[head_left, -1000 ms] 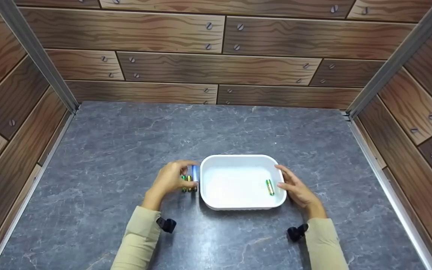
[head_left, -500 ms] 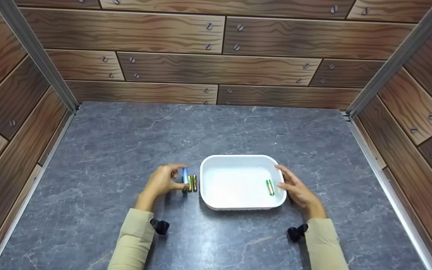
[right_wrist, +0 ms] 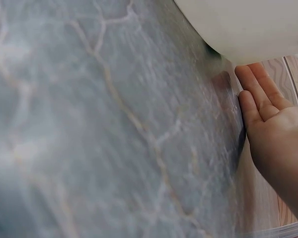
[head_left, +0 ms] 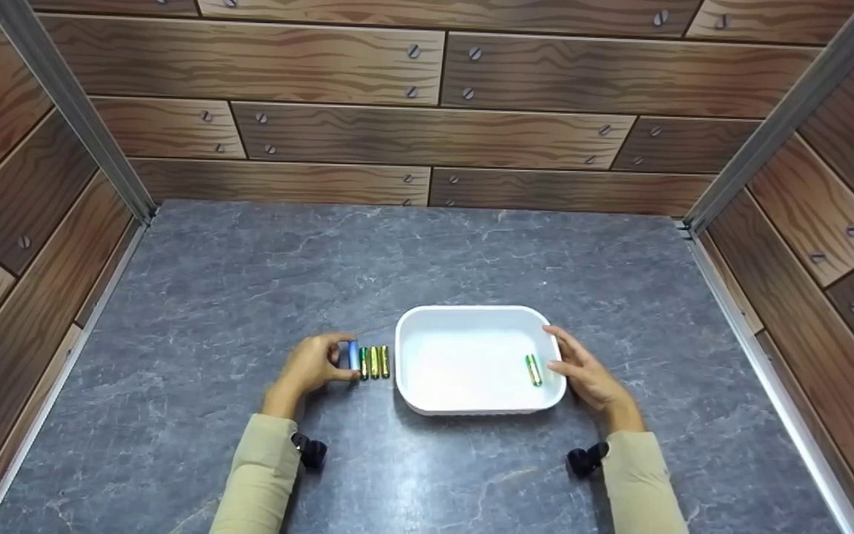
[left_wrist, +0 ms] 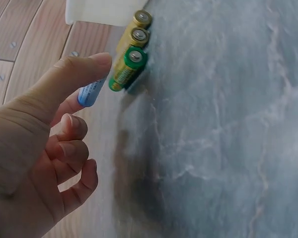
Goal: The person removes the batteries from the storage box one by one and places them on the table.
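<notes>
In the head view my left hand [head_left: 311, 364] pinches a blue battery [head_left: 353, 355] between thumb and forefinger, just left of a row of green-and-gold batteries [head_left: 375, 363]. The left wrist view shows the blue battery [left_wrist: 90, 92] tilted under my thumb, the other fingers loosely curled. Beside it stand the nearest green battery [left_wrist: 129, 68] and two gold ones. My right hand [head_left: 587, 374] rests against the right side of a white plastic tub [head_left: 480, 408], thumb and forefinger tips at its rim. Its other fingers [right_wrist: 256, 91] extend beside the tub's outer wall. One green-and-gold battery [head_left: 534, 370] lies in the tub.
A grey marbled tabletop [head_left: 427, 259] lies under everything. Wood-patterned walls [head_left: 323, 133] enclose its back and both sides, with metal posts [head_left: 71, 104] at the back corners. The row of batteries lies close to the tub's left wall.
My left hand has moved left with the blue battery, from beside the tub, across the row, to the row's left end. The row is now uncovered. My right hand and the tub have stayed put.
</notes>
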The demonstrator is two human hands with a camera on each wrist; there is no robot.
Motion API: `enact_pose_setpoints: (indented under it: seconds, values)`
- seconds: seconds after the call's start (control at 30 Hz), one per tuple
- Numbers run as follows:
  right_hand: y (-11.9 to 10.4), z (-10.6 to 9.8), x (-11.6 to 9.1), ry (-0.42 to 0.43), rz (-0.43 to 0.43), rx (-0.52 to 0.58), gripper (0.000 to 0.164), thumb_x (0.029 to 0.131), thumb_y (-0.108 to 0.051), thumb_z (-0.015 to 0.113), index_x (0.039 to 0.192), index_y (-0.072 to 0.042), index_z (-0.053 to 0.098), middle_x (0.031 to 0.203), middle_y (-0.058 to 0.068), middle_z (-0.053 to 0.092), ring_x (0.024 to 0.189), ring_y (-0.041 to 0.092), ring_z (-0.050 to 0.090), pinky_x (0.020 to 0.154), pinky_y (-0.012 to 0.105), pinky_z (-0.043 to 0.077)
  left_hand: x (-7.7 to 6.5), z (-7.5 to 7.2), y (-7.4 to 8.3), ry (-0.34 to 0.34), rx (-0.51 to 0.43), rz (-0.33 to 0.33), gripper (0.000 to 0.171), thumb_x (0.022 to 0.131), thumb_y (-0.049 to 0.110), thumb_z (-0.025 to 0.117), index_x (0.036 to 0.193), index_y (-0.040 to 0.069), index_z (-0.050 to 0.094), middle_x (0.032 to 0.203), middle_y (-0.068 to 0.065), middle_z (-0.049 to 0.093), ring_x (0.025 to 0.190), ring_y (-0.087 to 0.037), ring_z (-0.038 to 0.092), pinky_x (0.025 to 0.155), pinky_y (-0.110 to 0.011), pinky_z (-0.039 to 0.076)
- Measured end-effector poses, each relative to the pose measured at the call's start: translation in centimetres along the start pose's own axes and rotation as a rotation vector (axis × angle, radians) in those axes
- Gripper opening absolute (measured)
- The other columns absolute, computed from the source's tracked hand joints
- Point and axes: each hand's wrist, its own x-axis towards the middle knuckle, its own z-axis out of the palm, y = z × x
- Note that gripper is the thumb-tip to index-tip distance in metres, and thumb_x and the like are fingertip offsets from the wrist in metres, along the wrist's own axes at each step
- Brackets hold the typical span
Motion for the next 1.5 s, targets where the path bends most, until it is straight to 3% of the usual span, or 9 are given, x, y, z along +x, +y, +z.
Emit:
enact_pose_setpoints:
  seconds: [0.33,0.6,0.83,1.13,1.3,1.5]
  values:
    - [-0.1,0.1,0.0,0.004,0.000,-0.005,0.058,0.093,-0.002,0.054,0.144,-0.021,0.037,0.135,-0.019,0.044,0.123,-0.005,0.047,0.099,0.016,0.041,0.0,0.4,-0.5,-0.029,-0.001,-0.048,0.057,0.064,0.018,0.087,0.118,0.011,0.069,0.069,0.002,0.051,0.062,-0.010,0.041,0.058,-0.024,0.034]
    - [-0.2,0.1,0.0,0.000,0.007,-0.029,0.060,0.093,-0.003,0.055,0.147,-0.016,0.033,0.147,-0.001,0.034,0.123,-0.005,0.045,0.101,0.014,0.039,-0.1,0.5,-0.8,-0.031,0.044,-0.038,0.056,0.063,0.017,0.087,0.116,0.012,0.069,0.068,0.001,0.050,0.062,-0.011,0.041,0.057,-0.024,0.032]
    - [-0.1,0.1,0.0,0.010,0.013,-0.002,0.058,0.093,-0.002,0.055,0.144,-0.022,0.037,0.135,-0.016,0.043,0.122,-0.004,0.047,0.099,0.016,0.042,-0.2,0.3,-0.5,-0.030,0.041,-0.050,0.061,0.063,0.018,0.087,0.120,0.012,0.067,0.069,0.002,0.050,0.061,-0.010,0.041,0.057,-0.024,0.033]
    - [-0.1,0.1,0.0,0.030,0.028,0.007,0.058,0.092,-0.002,0.056,0.143,-0.024,0.039,0.134,-0.018,0.045,0.121,-0.003,0.048,0.098,0.016,0.042,-0.2,-0.4,0.7,-0.039,0.038,-0.074,0.063,0.066,0.020,0.087,0.125,0.014,0.065,0.071,0.002,0.053,0.064,-0.010,0.043,0.061,-0.026,0.035]
    - [-0.1,0.1,-0.1,0.020,0.015,0.005,0.058,0.092,-0.003,0.056,0.143,-0.024,0.039,0.134,-0.018,0.047,0.120,-0.003,0.049,0.098,0.017,0.043,-0.3,-0.4,2.0,-0.040,0.023,-0.037,0.056,0.071,0.022,0.084,0.124,0.014,0.065,0.075,-0.003,0.059,0.062,-0.009,0.044,0.059,-0.024,0.036]
    - [0.0,0.1,-0.1,0.003,-0.003,0.011,0.056,0.093,-0.002,0.054,0.140,-0.030,0.042,0.134,-0.017,0.045,0.121,-0.003,0.049,0.098,0.016,0.043,-0.5,0.2,3.7,-0.020,-0.002,0.081,0.045,0.077,0.023,0.079,0.119,0.009,0.068,0.075,-0.007,0.061,0.062,-0.008,0.043,0.058,-0.022,0.035]
